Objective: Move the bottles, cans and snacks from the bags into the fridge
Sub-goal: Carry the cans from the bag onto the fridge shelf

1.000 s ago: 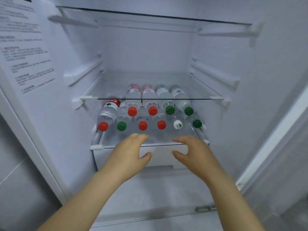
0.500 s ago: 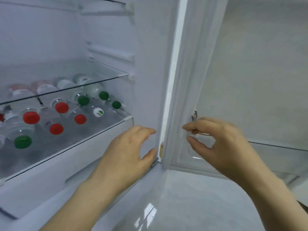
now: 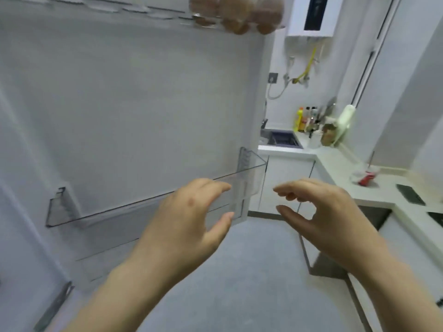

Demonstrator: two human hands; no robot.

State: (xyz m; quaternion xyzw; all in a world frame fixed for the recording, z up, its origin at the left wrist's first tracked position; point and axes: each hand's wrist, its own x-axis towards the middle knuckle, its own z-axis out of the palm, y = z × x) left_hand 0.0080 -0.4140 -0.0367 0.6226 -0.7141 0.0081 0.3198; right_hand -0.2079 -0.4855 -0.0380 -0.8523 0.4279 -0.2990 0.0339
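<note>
At the door (image 3: 124, 104), we hold both hands forward.
Left hand (image 3: 191, 219) and right hand (image 3: 321, 216): fingers loosely curved, grasping nothing.

Legible text, labels, brands, numbers, signs: none.

- Fridge door (image 3: 124, 104), inner wall: motion-blurred, and no print can be made out.
- Bottles (image 3: 306, 119) on the far counter: their labels show as patches of colour, too small and blurred to read.
- Heater (image 3: 311, 29) on the wall: it has a dark front panel, and no characters on it are readable.
- Red pack (image 3: 366, 179) on the counter: blurred, and its markings are unreadable.
</note>
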